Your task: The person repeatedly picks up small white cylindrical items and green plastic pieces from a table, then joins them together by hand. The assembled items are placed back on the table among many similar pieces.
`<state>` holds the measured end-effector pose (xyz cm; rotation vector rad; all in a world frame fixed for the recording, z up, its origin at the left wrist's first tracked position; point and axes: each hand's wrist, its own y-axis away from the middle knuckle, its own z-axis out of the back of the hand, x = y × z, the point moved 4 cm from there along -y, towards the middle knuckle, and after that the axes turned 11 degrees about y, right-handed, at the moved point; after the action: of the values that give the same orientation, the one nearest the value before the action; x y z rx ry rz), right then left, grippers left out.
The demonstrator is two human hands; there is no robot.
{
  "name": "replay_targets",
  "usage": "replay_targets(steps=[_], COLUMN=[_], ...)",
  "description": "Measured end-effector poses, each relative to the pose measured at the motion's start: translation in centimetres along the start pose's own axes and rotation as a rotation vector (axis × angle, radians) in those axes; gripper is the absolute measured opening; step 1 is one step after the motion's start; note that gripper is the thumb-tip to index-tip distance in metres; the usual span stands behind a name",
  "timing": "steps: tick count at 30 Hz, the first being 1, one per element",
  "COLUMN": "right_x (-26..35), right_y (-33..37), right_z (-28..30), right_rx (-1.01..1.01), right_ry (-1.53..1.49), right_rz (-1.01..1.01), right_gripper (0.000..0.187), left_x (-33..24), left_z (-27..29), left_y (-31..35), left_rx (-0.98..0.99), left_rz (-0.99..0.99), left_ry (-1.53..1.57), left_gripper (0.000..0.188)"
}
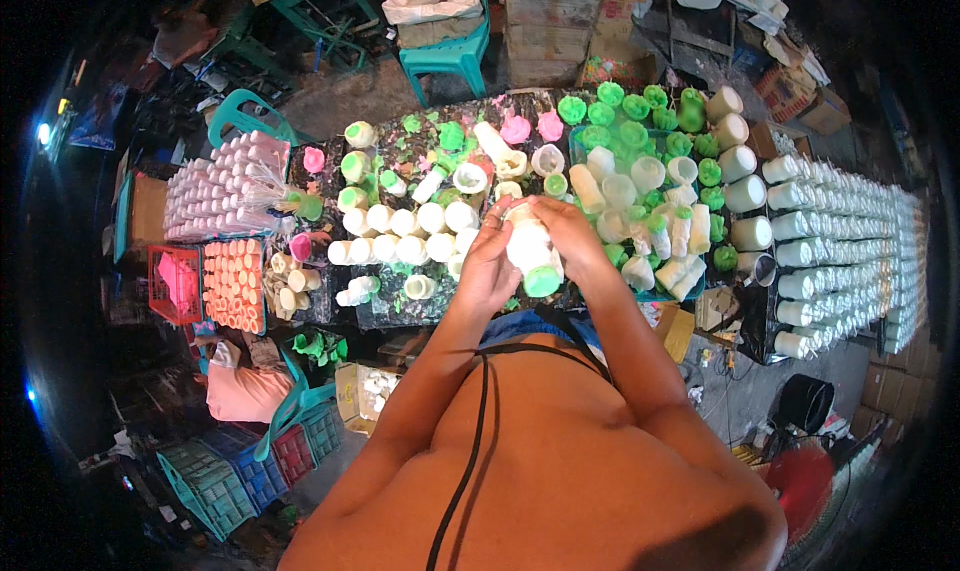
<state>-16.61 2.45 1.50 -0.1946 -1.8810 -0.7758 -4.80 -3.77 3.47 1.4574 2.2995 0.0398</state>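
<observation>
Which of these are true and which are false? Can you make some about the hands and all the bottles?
1. Both hands hold a white bottle with a green cap. True.
2. The left hand rests flat on the table. False: it grips the bottle with the right hand.
3. Rows of white bottles lie at the right. True.
4. The tray at the left holds blue pieces. False: they are orange.
5. A teal chair stands beyond the table. True.

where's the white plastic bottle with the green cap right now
In the head view, the white plastic bottle with the green cap sits centre frame, held between the left hand and right hand, above the cluttered worktable.
</observation>
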Motion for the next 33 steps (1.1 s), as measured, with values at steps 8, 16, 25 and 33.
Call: replay_targets(steps=[8,16,25,33], right_x=[1.7,-0.2,-0.6,-1.4], right_y=[3.1,2.1,1.9,2.9], right_z=[-2.4,-2.1,-3.2,-4.1], right_rx=[0.027,-0.102,-0.126,-0.446], right_ry=[0.15,0.069,0.016,0.812], right_rz=[0.286,0.085,0.1,0.62], right_gripper=[0.04,0.046,0.04,0.019], left_x=[-1.4,-1.3,0.5,-0.5], left_z=[2.3,1.4,3.0,5.6], left_y=[-0.6,-0.8,-0.1,0.8], left_rx=[0.015,0.119,-0.281,-0.459], left_rz=[0.011,-0.065,-0.248,-0.619], left_ry=[0.338,0.093,-0.103,-0.685], left_gripper=[0.044,0.042,0.035,0.022])
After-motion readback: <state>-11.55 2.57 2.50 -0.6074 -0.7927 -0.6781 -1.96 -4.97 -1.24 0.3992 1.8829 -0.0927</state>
